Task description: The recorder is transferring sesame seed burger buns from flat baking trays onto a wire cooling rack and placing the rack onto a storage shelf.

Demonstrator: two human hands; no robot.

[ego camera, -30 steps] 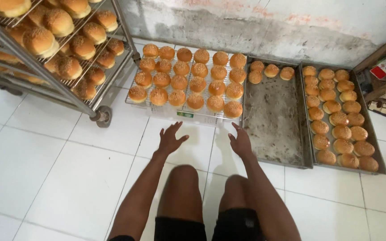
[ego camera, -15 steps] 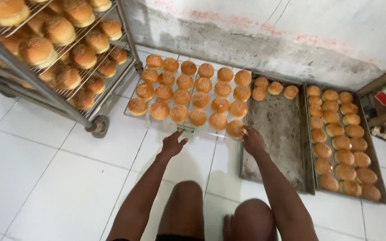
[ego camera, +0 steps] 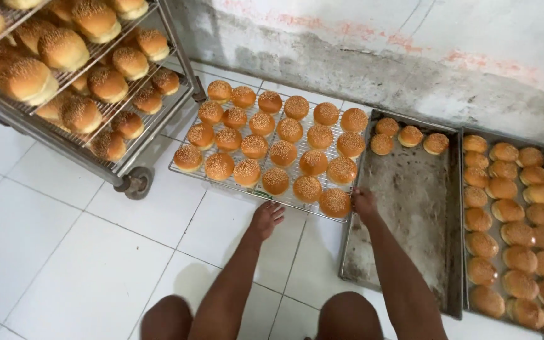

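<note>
Left hand [ego camera: 266, 218], fingers loosely spread, reaches the near edge of wire rack [ego camera: 221, 182] of sesame buns [ego camera: 283, 153] at frame centre. Right hand [ego camera: 364, 203] grips the rack's lower-right corner. Metal tray [ego camera: 410, 214] lies just right, on the floor.

Open white floor tiles [ego camera: 64, 252] left of the wire rack [ego camera: 221, 179]; trolley wheel [ego camera: 136, 182] and metal tray [ego camera: 410, 208] crowding its sides.

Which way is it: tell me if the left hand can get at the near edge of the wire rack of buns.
Probably yes: the left hand is already at the near edge of the wire rack, with only bare floor tile around it.
</note>
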